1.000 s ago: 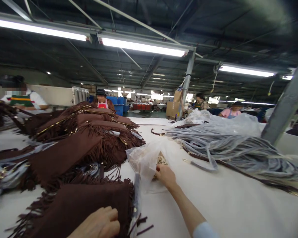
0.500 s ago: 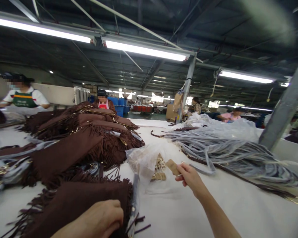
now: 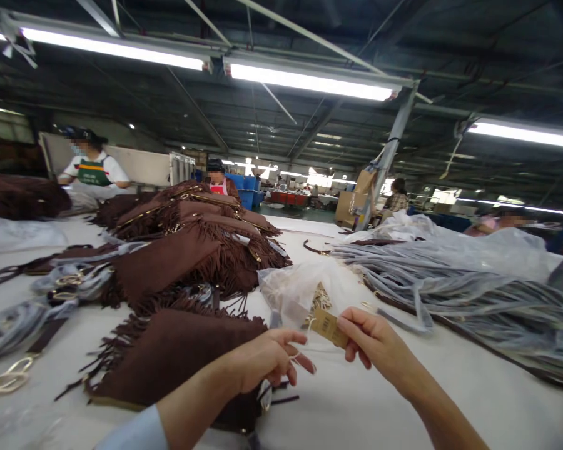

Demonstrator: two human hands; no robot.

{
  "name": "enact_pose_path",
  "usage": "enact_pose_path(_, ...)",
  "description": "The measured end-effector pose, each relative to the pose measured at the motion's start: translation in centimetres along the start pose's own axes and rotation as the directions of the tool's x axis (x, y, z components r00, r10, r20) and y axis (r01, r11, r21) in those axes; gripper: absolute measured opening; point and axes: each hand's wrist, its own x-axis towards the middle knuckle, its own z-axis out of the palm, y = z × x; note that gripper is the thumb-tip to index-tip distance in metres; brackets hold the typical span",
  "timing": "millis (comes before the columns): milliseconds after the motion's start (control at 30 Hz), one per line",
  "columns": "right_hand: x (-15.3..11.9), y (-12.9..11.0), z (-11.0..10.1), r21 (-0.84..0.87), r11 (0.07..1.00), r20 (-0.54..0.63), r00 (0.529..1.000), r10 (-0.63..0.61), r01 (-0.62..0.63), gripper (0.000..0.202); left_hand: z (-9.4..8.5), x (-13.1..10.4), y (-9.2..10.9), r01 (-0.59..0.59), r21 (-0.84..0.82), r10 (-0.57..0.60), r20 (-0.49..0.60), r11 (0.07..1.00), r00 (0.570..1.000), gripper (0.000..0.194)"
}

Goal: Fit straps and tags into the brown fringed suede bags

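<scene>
Between thumb and fingers, my right hand (image 3: 368, 337) pinches the right end of a tan paper tag (image 3: 327, 326) with a barcode and a white string. Just left of the tag, my left hand (image 3: 276, 357) has its fingers spread, with the white string looping by them. Under my left forearm lies a dark brown fringed bag (image 3: 169, 356). Behind the tag, a translucent plastic bag (image 3: 286, 284) holds more tags with white strings (image 3: 321, 299).
Brown fringed bags (image 3: 169, 262) are piled at the left centre. Plastic-wrapped straps (image 3: 473, 287) spread over the right of the white table (image 3: 347, 400). Straps with gold rings (image 3: 12, 376) lie at the left. A person in a green apron (image 3: 94, 169) is at the back left.
My left hand has come off the brown bag, moved right to the tag's string and spread its fingers. The tag has turned, showing its barcode. The view has swung left.
</scene>
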Motion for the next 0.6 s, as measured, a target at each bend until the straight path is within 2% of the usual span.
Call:
enact_pose_path(100,-0.2,1.1,-0.1,0.01,1.0,-0.002,1.0,0.019,-0.019,0.042,-0.2,-0.2,-0.8,0.09,-0.194,-0.082,0.053,0.977,0.995,0.065)
enact_pose_path(167,-0.3,1.8,0.0,0.016,1.0,-0.002,1.0,0.026,-0.026,0.042,-0.1,-0.3,-1.3,0.098,-0.232,-0.089,0.049,0.968,0.995,0.052)
enact_pose_path(233,-0.3,2.5,-0.1,0.014,0.999,0.006,0.999,0.035,-0.035,0.043,0.0,-0.3,-1.8,0.071,-0.191,-0.07,0.011,0.979,0.997,0.036)
enact_pose_path(333,-0.7,3.7,-0.7,-0.025,0.998,0.029,0.998,0.05,-0.049,0.043,-0.2,-0.4,-2.3,0.006,0.055,-0.001,-0.094,0.998,0.996,0.018)
enact_pose_path(400,-1.3,4.6,-1.7,-0.109,0.993,0.035,0.998,0.045,-0.041,0.041,-0.9,-0.9,-2.1,-0.044,0.32,0.11,-0.188,0.946,0.976,0.013)
enact_pose_path(500,-2.3,5.8,-2.9,-0.286,0.958,0.073,0.997,0.017,0.005,0.036,-1.7,-2.2,-0.7,-0.075,0.658,0.282,-0.215,0.749,0.935,0.018)
enact_pose_path(600,-2.8,5.8,-2.3,-0.43,0.901,0.07,0.997,-0.035,0.061,0.03,-1.0,-3.3,1.4,-0.067,0.859,0.317,-0.114,0.508,0.941,0.019)
